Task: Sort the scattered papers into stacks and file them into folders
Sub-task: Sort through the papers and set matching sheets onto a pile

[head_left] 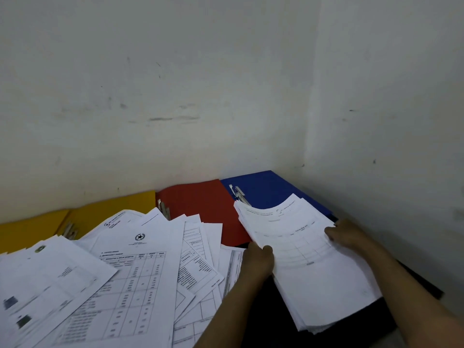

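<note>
While both hands, L [258,259] & R [345,234], grip stack [308,259] edges, square it (top sheets curl) before blue folder [271,189] just beyond fingers.

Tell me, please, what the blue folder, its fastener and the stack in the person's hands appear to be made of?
Blue folder: probably matte card, flat and without gloss. Its fastener: likely metal, a pale glinting strip. Stack of papers: thin white printed office paper, its far edge curling; both the left hand and right hand grip it.
</note>
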